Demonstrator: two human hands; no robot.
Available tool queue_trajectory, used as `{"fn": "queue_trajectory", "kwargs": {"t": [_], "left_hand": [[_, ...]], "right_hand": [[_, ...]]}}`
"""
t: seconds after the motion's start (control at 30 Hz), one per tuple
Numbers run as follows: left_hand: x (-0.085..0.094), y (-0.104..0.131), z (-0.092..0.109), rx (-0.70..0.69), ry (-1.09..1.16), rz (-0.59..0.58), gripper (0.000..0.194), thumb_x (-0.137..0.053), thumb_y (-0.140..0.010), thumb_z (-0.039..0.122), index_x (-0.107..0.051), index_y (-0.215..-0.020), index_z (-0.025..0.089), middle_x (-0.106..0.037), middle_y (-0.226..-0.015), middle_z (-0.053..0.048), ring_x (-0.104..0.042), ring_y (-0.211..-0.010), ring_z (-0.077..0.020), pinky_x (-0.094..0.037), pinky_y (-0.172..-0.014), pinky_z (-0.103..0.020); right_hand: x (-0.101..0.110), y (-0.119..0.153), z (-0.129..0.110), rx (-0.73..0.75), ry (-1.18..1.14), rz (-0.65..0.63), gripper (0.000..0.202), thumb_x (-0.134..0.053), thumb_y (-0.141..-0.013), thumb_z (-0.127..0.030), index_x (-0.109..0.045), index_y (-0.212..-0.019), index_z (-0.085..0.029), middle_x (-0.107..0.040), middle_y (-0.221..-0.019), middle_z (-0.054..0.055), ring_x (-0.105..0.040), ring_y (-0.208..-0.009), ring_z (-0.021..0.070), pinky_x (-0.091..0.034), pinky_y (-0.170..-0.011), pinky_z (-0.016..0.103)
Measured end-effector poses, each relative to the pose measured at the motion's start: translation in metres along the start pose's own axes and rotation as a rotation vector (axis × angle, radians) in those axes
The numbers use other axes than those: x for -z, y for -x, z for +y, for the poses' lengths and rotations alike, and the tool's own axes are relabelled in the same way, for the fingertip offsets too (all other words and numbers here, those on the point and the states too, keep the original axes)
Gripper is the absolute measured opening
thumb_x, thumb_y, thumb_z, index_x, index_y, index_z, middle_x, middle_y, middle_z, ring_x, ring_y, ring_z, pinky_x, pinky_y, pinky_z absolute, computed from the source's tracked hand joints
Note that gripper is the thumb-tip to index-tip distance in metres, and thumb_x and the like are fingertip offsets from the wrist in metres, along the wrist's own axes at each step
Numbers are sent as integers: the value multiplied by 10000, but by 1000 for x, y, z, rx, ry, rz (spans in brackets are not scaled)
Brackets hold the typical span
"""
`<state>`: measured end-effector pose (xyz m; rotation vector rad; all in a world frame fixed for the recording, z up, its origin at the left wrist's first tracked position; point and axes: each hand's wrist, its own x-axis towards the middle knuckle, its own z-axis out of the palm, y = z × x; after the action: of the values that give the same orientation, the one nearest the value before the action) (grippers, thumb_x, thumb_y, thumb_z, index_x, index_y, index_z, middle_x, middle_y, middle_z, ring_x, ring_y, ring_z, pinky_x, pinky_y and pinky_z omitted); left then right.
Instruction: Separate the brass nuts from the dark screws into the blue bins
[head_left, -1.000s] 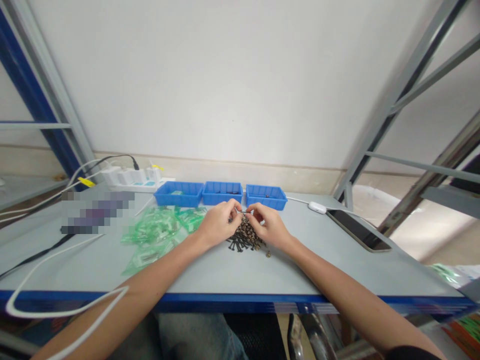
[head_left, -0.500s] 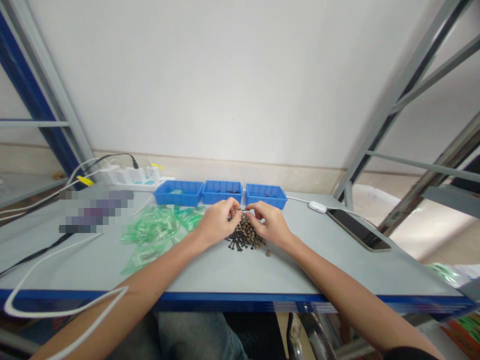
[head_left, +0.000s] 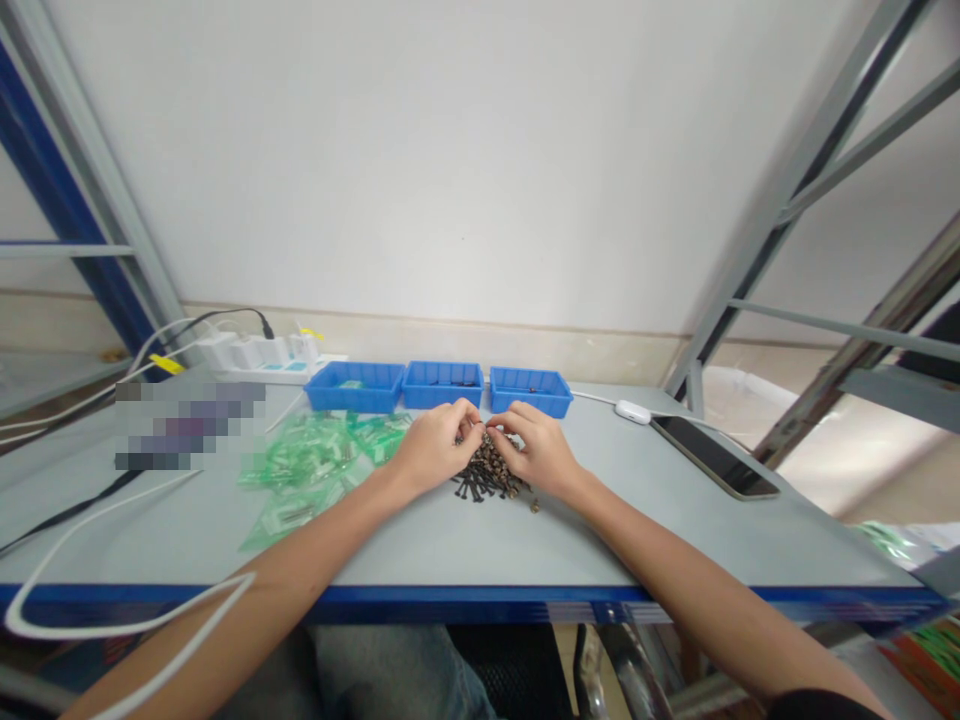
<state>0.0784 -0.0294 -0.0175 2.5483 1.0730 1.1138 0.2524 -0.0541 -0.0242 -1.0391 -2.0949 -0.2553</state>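
Over a pile of small hardware on the table, my two hands meet fingertip to fingertip. My left hand (head_left: pixel 442 442) is closed in a pinch on what looks like a thin dark screw, mostly covered by the fingers. Opposite it, my right hand (head_left: pixel 538 448) pinches at the same spot; what lies in its fingers is too small and hidden to name. Below them spread black screws (head_left: pixel 475 486) on the near left of the pile and brass-coloured nut-like pieces (head_left: pixel 495 466) on the right. One loose brass-coloured piece (head_left: pixel 535 507) sits apart, nearer me.
Three blue bins stand behind the pile: left (head_left: pixel 354 390), middle (head_left: pixel 443 388), right (head_left: pixel 530 392). Green plastic bags (head_left: pixel 304 455) of small parts lie left. A phone (head_left: pixel 716 458) and white cable switch (head_left: pixel 632 411) are right; a power strip (head_left: pixel 259 352) stands back left.
My fingertips have drawn closer together, with my right hand shifted slightly left. The thin dark piece seen between them before is now mostly hidden.
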Motion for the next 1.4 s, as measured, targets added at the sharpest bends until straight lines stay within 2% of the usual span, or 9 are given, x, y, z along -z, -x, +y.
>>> {"fn": "queue_trajectory", "kwargs": {"t": [0.3,0.53,0.73,1.4], "left_hand": [[0,0,1,-8,-9,-1,101,-451,-825,246,-527,-788,190,-620,-727,-9,-576,-666,-142,-433,-617,-252],[-2,0,-2,-14,-14,-37,125,-471,-826,262,-551,-907,210,-631,-716,9,-589,-682,-150,-438,-652,-264],[-3,0,-3,8,-4,-27,88,-438,-836,235,-512,-868,199,-628,-745,-6,-598,-701,-153,-440,-635,-257],[-6,-1,-7,8,144,-26,101,-407,-863,251,-477,-894,185,-602,-757,-4,-586,-705,-133,-433,-641,-236]], "right_hand": [[-1,-1,-1,36,51,33,134,-481,-850,-209,-602,-801,-180,-570,-769,64,-480,-734,184,-386,-677,315],[-4,0,2,33,43,12,125,-480,-853,-190,-589,-794,-183,-564,-773,62,-460,-756,189,-380,-698,326],[-6,-1,0,26,8,-32,90,-482,-846,-204,-558,-805,-177,-563,-772,58,-452,-756,188,-376,-690,323],[-11,2,-2,14,-152,-2,142,-434,-772,-77,-496,-833,-189,-545,-775,44,-455,-755,185,-378,-681,317]]}}
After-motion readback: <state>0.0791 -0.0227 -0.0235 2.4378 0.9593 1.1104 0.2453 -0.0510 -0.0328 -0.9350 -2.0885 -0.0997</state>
